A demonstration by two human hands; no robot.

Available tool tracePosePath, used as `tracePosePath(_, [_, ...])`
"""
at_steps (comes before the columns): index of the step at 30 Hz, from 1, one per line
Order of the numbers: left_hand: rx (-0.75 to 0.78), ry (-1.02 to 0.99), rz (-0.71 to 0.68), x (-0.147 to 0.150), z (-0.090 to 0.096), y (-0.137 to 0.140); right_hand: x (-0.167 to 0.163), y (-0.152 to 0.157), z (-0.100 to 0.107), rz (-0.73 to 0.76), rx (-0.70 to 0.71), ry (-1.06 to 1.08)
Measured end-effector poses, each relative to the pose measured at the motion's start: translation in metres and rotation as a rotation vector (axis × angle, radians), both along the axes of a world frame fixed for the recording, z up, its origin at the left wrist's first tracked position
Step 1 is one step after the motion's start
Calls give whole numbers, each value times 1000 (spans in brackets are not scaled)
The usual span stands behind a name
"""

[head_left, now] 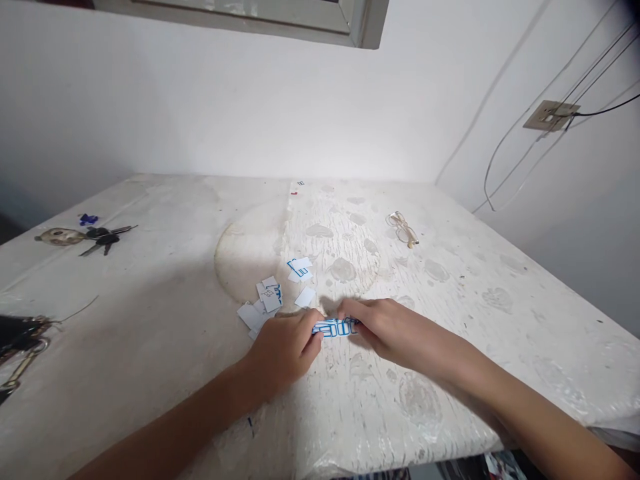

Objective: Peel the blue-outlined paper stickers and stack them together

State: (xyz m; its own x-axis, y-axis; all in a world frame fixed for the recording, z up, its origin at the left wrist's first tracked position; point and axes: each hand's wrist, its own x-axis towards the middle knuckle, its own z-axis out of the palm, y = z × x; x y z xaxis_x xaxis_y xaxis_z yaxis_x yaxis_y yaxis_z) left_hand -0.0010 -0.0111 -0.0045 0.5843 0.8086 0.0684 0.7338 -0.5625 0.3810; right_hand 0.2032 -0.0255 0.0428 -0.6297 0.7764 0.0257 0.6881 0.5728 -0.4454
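Observation:
A narrow strip of white paper with blue printed outlines (336, 327) is stretched between my two hands, low over the table. My left hand (286, 343) pinches its left end between thumb and forefinger. At the other end, my right hand (380, 325) grips it, the fingertips partly hiding that end. Several white paper pieces (271, 300) lie in a loose pile just beyond my left hand, some with blue or dark marks. Farther back rests a small cluster of paper pieces with blue lines (300, 268), and a plain white piece (305, 297) lies between.
A plastic-covered table (175, 320) stands against the wall. Keys (104, 239) and a small blue item (89, 219) lie at the left, with a black object with a metal clasp (23, 340) nearer. Eyeglasses (402, 229) rest at the right. Cables hang by a wall socket (550, 116).

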Motion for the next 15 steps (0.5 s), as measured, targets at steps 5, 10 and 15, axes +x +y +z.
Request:
tracePosePath(5, [1, 2, -18, 0, 3, -1, 2, -1, 2, -72, -29, -7])
tracePosePath(10, [-24, 7, -46, 0, 7, -1, 1, 0, 1, -71, -47, -11])
tracePosePath(15, [-40, 5, -56, 0, 9, -2, -1, -1, 0, -122, -57, -21])
